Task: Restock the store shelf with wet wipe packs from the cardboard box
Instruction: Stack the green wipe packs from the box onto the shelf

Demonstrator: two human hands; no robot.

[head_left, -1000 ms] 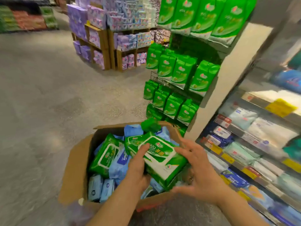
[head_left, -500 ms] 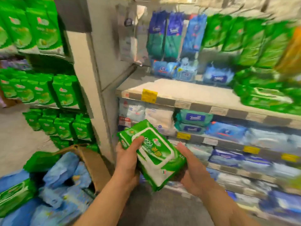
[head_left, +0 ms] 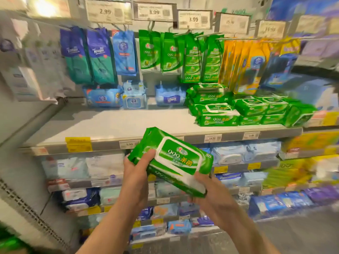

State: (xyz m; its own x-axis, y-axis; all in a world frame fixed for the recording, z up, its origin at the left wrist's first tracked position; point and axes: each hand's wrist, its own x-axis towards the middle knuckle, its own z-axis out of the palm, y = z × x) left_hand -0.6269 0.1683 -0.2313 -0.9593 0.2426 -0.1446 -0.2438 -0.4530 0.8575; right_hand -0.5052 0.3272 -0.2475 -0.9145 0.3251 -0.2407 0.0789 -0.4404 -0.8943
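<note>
pack: green wet wipe pack (head_left: 174,160), in front of shelf (head_left: 110,123) edge, lid face up
axis: long axis upper-left to lower-right
left hand (head_left: 136,173): fingers curled on upper-left end
right hand (head_left: 211,195): cups lower-right end

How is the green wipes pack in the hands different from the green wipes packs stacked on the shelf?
The green wet wipe pack with the white flip lid is tilted and off the shelf, gripped by the left hand and right hand; the stacked green packs on the grey shelf lie flat, untouched. The held pack is single; the shelf ones are piled in layers. Both share green wrapping, white lids and "999" print.
</note>
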